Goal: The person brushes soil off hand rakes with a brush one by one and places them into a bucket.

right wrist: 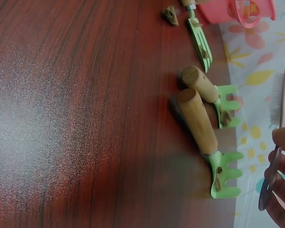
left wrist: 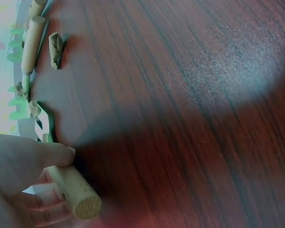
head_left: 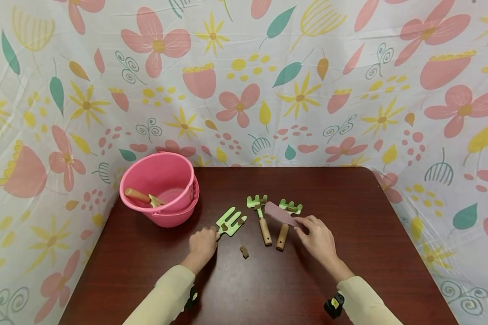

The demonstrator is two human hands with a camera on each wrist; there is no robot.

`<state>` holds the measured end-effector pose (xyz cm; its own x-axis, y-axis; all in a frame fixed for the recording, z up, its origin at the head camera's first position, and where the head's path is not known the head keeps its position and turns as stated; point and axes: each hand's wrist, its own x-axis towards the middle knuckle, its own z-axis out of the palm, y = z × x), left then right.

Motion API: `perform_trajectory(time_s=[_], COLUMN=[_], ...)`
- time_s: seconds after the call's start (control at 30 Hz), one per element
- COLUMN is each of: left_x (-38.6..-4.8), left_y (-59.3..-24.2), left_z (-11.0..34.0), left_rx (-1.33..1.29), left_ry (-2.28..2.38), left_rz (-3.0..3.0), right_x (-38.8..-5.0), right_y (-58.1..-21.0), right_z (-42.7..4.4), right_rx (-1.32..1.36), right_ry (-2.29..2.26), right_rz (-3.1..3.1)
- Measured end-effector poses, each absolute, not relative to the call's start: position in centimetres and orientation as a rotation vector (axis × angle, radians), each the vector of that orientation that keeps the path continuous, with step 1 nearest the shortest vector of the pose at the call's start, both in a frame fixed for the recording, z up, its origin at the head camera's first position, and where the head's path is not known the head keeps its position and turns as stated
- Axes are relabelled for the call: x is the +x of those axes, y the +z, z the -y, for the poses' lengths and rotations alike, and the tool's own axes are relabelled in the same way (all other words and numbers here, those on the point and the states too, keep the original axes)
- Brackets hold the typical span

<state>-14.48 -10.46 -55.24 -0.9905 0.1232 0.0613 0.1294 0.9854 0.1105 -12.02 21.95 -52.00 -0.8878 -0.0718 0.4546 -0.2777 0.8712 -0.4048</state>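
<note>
My left hand [head_left: 203, 244] grips the wooden handle [left wrist: 78, 192] of a small green hand fork [head_left: 231, 222], which has brown clumps stuck on its tines. Between the fingers of my right hand [head_left: 319, 238] is a mauve brush [head_left: 279, 213] with pale bristles [right wrist: 277, 102], pinched by its handle. The brush is over two small green hand rakes, one on the left [head_left: 264, 231] and one on the right [head_left: 282, 238]. Both rakes lie on the table with brown bits on their heads. A loose brown clump [head_left: 244, 252] sits between my hands.
At the table's back left stand pink buckets [head_left: 158, 174], one nested in another. A wooden-handled tool [head_left: 137, 195] leans inside the upper one. The dark wooden table [head_left: 349, 198] backs onto a flower-patterned cloth [head_left: 244, 67].
</note>
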Motion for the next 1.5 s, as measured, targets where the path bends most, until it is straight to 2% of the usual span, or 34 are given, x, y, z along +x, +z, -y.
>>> perform_trajectory(time_s=[0.53, 1.5], left_x=[-14.7, -14.8], left_y=[-55.2, -51.9], left_z=[11.6, 11.0], left_rx=[-0.306, -0.52], left_ry=[-0.098, -0.058], left_rz=[2.946, 2.803], right_x=[-12.2, -12.9], right_y=[-52.0, -51.7], right_z=[-21.9, -20.0], right_rx=[0.332, 0.463], right_ry=[0.591, 0.529], right_rz=[2.605, 2.571])
